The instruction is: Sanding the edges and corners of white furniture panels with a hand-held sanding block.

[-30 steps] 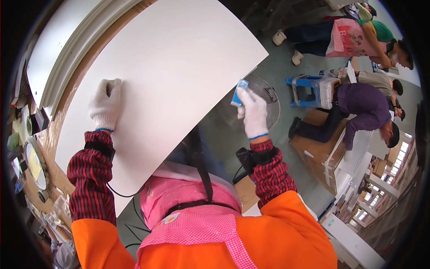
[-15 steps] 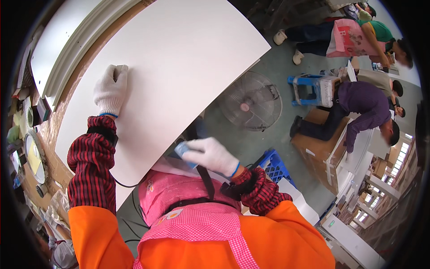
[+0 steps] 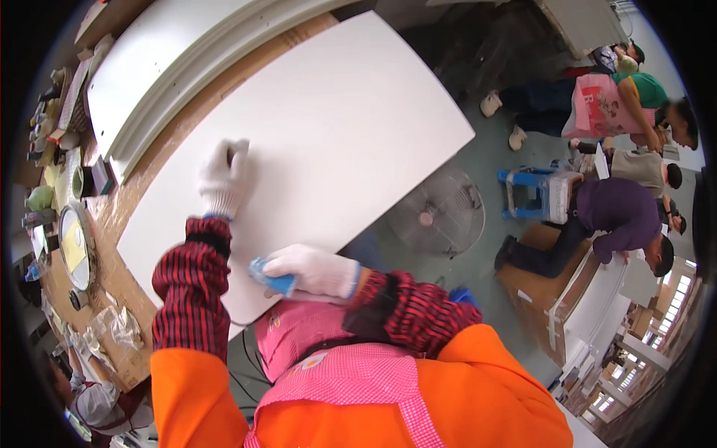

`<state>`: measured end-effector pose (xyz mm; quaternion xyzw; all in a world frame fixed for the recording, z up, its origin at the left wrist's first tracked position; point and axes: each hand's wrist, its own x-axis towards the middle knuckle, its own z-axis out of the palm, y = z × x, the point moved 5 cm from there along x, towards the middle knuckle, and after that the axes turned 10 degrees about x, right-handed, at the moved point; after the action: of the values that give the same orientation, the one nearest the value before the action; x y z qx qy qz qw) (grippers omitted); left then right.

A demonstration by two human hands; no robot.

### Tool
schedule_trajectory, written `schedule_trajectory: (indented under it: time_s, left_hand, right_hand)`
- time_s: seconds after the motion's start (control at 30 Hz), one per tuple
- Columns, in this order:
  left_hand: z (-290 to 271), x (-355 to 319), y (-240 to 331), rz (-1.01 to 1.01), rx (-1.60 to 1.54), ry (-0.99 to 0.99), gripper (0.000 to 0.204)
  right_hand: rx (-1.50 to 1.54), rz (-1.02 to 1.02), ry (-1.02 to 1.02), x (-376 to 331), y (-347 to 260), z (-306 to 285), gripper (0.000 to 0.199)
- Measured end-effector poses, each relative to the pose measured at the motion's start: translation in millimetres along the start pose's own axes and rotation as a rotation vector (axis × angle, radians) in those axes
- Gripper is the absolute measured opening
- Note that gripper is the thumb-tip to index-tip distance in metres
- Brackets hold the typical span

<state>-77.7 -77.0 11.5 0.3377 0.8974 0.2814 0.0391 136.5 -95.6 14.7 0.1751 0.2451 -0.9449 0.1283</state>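
A large white panel (image 3: 336, 112) lies before me. My left hand (image 3: 224, 178), in a white knit glove, rests on it with the fingers curled in; whether anything is inside them is hidden, and the hand is slightly blurred. Closer to my body, over the panel's near edge, my right hand (image 3: 317, 272) is gloved in white too. Its fingers close round a small blue block-like pad (image 3: 275, 279) with a paler, crumpled-looking end, whose exact kind I cannot make out. The pad is at the panel's surface near that edge.
Brown cardboard (image 3: 142, 250) lies under the panel. White moulded boards (image 3: 179, 82) are at the far left, and a round tray (image 3: 76, 246) is at the left. Right of the panel stand a floor fan (image 3: 433, 216), a blue stool (image 3: 534, 194) and several people, one in purple (image 3: 624, 209).
My right hand has brought the blue pad leftward from beyond the near edge onto the panel. The whole view has shifted; my left hand stays curled on the panel.
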Motion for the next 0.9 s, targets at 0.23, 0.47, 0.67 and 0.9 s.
schedule_trajectory:
  time_s: [0.23,0.47,0.67,0.9]
  left_hand:
    - [-10,-8,-12,0.012,0.186,0.106,0.028]
    - [-8,-4,-5,-0.125,0.303,0.187,0.026]
    - [5,2,18,-0.37,0.324,0.167,0.022]
    - [0,-2,18,-0.496,0.342,0.174,0.018]
  right_hand:
    - [0.744,-0.283,0.284,-60,-268,-171,0.054]
    - [0.502,-0.655,0.392,-115,-420,-235,0.038]
    - [0.059,0.154,0.044,-14,-334,-185,0.04]
    - [-0.244,-0.844,0.442,29,-522,-252,0.033]
